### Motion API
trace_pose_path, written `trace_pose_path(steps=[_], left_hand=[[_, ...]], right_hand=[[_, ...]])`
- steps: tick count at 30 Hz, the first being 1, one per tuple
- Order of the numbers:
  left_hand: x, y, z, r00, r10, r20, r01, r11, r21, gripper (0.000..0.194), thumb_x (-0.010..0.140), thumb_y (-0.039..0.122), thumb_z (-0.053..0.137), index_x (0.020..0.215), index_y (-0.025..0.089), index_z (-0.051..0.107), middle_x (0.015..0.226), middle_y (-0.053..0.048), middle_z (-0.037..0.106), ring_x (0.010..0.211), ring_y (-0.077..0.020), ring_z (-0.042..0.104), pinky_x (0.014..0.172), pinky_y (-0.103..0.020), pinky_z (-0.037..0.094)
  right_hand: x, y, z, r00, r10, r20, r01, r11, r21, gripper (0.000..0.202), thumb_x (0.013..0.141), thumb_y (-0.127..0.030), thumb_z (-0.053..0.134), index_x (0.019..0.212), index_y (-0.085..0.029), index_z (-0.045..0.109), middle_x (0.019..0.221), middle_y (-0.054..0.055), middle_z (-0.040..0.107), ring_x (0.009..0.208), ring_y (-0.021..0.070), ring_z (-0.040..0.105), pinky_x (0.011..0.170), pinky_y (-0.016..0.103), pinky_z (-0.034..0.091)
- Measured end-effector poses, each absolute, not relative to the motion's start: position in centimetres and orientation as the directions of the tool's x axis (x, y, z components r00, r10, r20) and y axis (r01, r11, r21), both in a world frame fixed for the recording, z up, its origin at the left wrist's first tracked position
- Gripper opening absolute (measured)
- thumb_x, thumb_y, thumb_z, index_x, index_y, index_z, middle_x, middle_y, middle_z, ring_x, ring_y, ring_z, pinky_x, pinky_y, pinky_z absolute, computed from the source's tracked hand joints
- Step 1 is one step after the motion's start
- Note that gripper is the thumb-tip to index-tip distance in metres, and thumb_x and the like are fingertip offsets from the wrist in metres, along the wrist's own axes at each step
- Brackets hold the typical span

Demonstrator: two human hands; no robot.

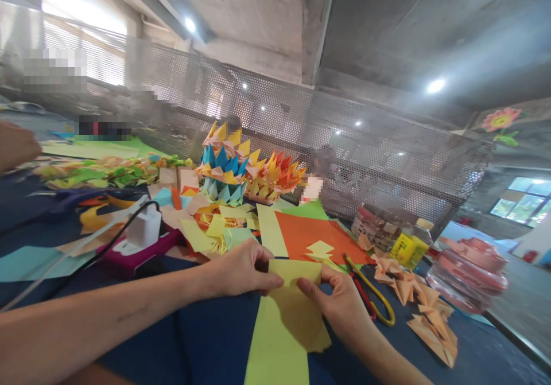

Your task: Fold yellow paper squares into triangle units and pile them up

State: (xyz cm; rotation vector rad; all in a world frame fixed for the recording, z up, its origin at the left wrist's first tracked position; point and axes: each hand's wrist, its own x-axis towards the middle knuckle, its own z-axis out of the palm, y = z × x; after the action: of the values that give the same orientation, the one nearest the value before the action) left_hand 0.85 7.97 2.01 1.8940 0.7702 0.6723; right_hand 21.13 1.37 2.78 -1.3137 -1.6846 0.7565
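Both hands grip one yellow paper sheet [296, 271] near its upper edge. My left hand [243, 267] pinches its left side, thumb in front and fingers behind. On the opposite side, my right hand [340, 296] pinches it with the thumb pressed on the front. Below the hands, a long yellow-green paper strip [275, 339] runs toward me over the dark blue table cover. A pair of scissors [370, 293] with red and yellow handles lies just right of my right hand. Beyond the hands rests an orange sheet [307, 233].
Folded paper stacks [224, 167] in several colours stand at the back. A magenta power strip [138, 250] with a white plug sits left. Folded peach paper pieces [430, 316], a yellow-labelled bottle [411, 247] and a pink-lidded jar [469, 273] are right. Another person's hand [17, 147] shows far left.
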Motion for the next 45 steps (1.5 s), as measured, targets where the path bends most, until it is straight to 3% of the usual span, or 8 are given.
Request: trace_pose_path(steps=[14,23,29,39,45], left_hand=[[0.5,9.2,2.1,0.590,0.790,0.167,0.217,-0.354,0.910,0.033,0.071,0.046,0.068,0.066,0.013,0.063,0.055,0.000,0.061,0.046,-0.0094,0.048,0.043,-0.019,0.032],[0.7,8.3,1.8,0.663,0.726,0.184,0.145,-0.366,0.919,0.039,0.070,0.049,0.070,0.079,0.011,0.067,0.068,-0.003,0.065,0.060,-0.0136,0.056,0.053,-0.021,0.040],[0.9,7.8,1.6,0.699,0.696,0.166,0.127,-0.349,0.929,0.032,0.074,0.043,0.065,0.071,0.011,0.066,0.062,-0.002,0.063,0.054,-0.0120,0.053,0.052,-0.022,0.039],[0.8,8.4,2.2,0.605,0.770,0.202,0.165,-0.369,0.915,0.033,0.074,0.044,0.064,0.064,0.014,0.059,0.054,0.002,0.055,0.049,-0.0092,0.044,0.048,-0.020,0.032],[0.8,8.9,1.9,0.540,0.808,0.235,0.141,-0.362,0.921,0.045,0.079,0.059,0.055,0.071,0.015,0.057,0.061,0.001,0.054,0.053,-0.0105,0.046,0.050,-0.021,0.035]], right_hand=[[23.8,3.4,3.0,0.032,0.936,0.349,0.524,0.282,-0.804,0.045,0.072,-0.059,0.067,0.079,-0.014,0.071,0.079,0.009,0.073,0.081,0.0272,0.065,0.075,0.035,0.051],[21.1,1.4,3.0,-0.038,0.954,0.296,0.456,0.281,-0.845,0.042,0.070,-0.056,0.071,0.081,-0.015,0.074,0.080,0.008,0.073,0.076,0.0258,0.066,0.065,0.031,0.054],[20.9,1.0,2.5,-0.042,0.963,0.264,0.428,0.257,-0.867,0.042,0.071,-0.057,0.070,0.079,-0.016,0.072,0.084,0.008,0.073,0.068,0.0231,0.066,0.058,0.029,0.053],[22.4,2.7,2.6,0.001,0.948,0.317,0.484,0.277,-0.830,0.047,0.070,-0.062,0.067,0.076,-0.016,0.068,0.077,0.009,0.071,0.082,0.0282,0.065,0.074,0.035,0.053],[22.3,2.4,2.4,-0.011,0.944,0.329,0.499,0.290,-0.817,0.046,0.073,-0.060,0.066,0.082,-0.015,0.070,0.084,0.010,0.072,0.080,0.0270,0.065,0.071,0.035,0.053]])
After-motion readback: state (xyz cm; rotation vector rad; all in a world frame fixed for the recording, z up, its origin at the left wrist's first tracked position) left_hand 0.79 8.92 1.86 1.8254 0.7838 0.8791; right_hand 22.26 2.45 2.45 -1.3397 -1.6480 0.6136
